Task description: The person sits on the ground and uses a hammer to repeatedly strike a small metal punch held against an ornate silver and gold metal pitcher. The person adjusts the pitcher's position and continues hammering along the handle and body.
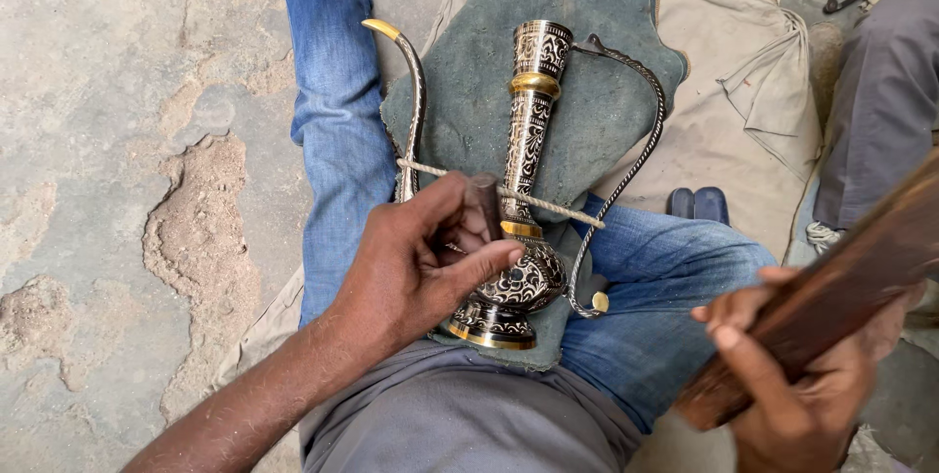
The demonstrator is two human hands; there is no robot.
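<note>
So the engraved metal jug (518,189), black with brass bands, lies across the person's lap on a grey-green cloth (577,33), its base toward the body. The left hand (421,258) pinches a small dark tool (486,207) between thumb and fingers, right against the jug's narrow neck, just above the round belly. A twisted cord (548,207) runs across the neck right past those fingertips. The curved spout (411,91) sits beyond the knuckles, the thin handle (636,140) off to the far side. The right hand (792,375) is wrapped around a brown wooden stick (831,287), well apart from the jug.
</note>
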